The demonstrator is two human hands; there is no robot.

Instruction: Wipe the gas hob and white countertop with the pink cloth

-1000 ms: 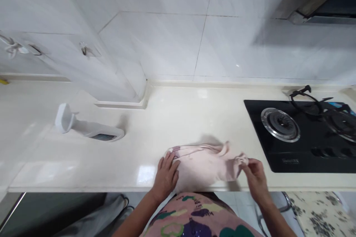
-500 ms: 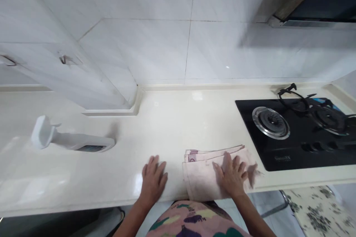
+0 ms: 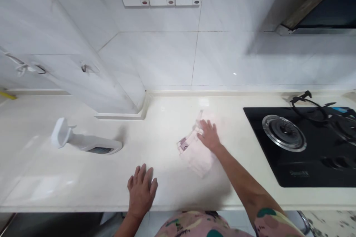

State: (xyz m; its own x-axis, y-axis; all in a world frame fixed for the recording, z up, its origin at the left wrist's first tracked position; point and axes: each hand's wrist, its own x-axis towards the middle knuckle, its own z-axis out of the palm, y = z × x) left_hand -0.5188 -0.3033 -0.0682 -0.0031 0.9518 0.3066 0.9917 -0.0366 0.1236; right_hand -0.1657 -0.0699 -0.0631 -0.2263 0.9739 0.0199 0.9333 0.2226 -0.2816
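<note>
1. Pink cloth [image 3: 197, 159] is laid on the pale countertop [image 3: 165, 126], left of the black cooktop [image 3: 294, 161]; its right side is blurred, so its full outline can hardly be made out.
2. Farthest left of the cooktop, a white spray bottle [image 3: 93, 142] is set.
3. Nearest the cooktop, the right hand [image 3: 210, 137] is laid open, palm down, on the cloth.
4. Between bottle and cooktop, the left hand [image 3: 141, 190] is held open, palm down, at the countertop's front edge.
</note>
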